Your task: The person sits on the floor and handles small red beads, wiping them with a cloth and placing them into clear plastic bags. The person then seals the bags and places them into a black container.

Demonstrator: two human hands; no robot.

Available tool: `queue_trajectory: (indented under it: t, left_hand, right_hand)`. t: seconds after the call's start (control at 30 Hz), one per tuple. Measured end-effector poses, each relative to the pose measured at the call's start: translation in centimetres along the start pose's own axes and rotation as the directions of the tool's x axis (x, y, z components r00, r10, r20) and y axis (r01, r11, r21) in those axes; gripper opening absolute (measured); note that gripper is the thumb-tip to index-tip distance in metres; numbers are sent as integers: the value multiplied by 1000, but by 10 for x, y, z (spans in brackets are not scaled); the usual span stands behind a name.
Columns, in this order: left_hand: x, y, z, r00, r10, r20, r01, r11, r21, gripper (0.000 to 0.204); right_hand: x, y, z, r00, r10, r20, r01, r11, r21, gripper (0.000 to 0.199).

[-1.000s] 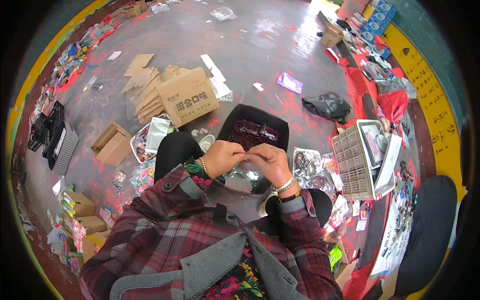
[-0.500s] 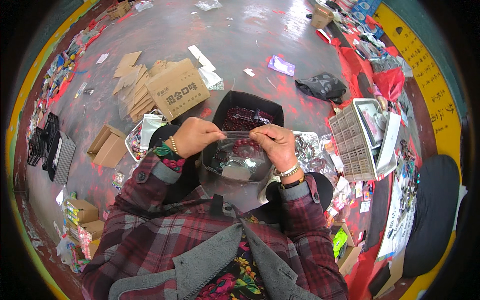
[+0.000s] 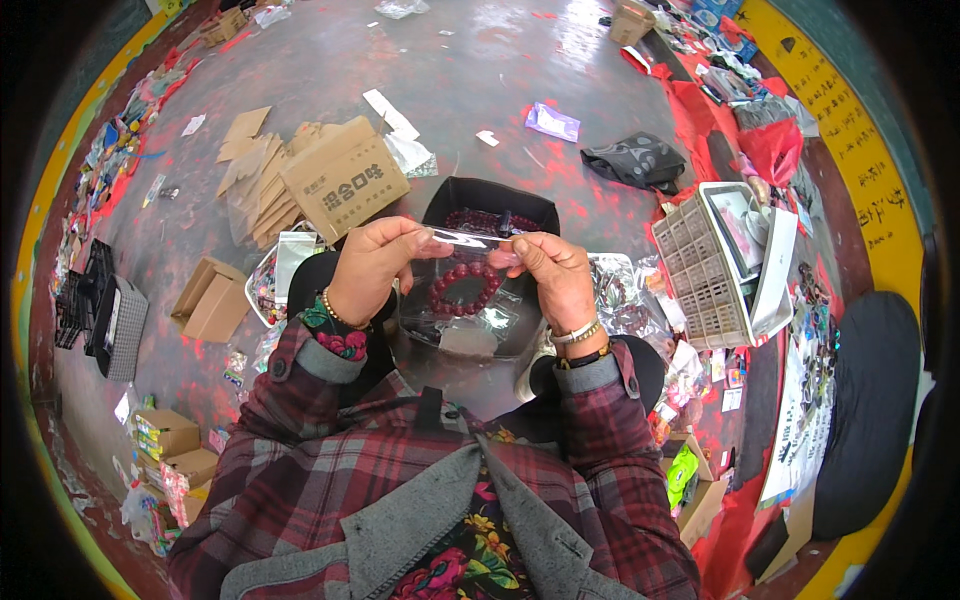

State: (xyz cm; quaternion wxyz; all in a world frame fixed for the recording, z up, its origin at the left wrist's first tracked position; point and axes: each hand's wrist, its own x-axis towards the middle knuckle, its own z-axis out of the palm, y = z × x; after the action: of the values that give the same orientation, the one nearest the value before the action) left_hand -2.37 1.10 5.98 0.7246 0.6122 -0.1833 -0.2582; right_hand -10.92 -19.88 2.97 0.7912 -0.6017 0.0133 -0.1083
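Note:
Between my two hands a clear plastic bag (image 3: 467,240) is stretched by its top edge. Inside it hangs a dark red bead bracelet (image 3: 466,290), its beads in a loop. My left hand (image 3: 374,268) pinches one upper corner between thumb and fingers. The other corner is pinched the same way by my right hand (image 3: 553,280). Below and beyond the bag stands a black bin (image 3: 540,203) in front of my knees, with more dark red beaded strings (image 3: 478,221) in its far part. My hands and the bag hide some of the bin.
Flattened cardboard boxes (image 3: 345,178) lie ahead on the left. A white basket of small packs (image 3: 268,290) is by my left knee, a tray of clear bags (image 3: 612,285) by my right. Farther right stands a pale slatted crate (image 3: 702,270); a dark grey bag (image 3: 634,166) lies beyond.
Both hands have lifted the bag slightly and tilted it, so its top edge now shines. The bracelet inside shows larger and as a fuller loop.

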Motion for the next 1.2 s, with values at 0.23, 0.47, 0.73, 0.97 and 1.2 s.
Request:
queue_trajectory:
  t: [0.23, 0.47, 0.73, 0.97, 1.2]
  left_hand:
    - [-3, -13, 6, 987, 154, -43, -133, 940, 314, 18]
    - [-4, -32, 14, 945, 281, 168, -319, 674, 667, 12]
    - [-3, -41, 21, 934, 284, 217, -354, 652, 670, 11]
    - [-5, -32, 20, 940, 305, 154, -331, 696, 637, 14]
    - [-1, -26, 0, 929, 351, 113, -345, 718, 604, 15]
  right_hand:
    - [7, 4, -11, 928, -68, -367, -9, 979, -205, 11]
    - [-9, 0, 22, 868, -462, 183, 455, 593, -664, 46]
    - [-6, 35, 12, 950, -239, 199, 293, 474, -830, 12]
    - [-4, 30, 2, 945, -253, 209, 308, 465, -830, 15]
    - [1, 15, -5, 966, -203, 158, 246, 549, -799, 16]
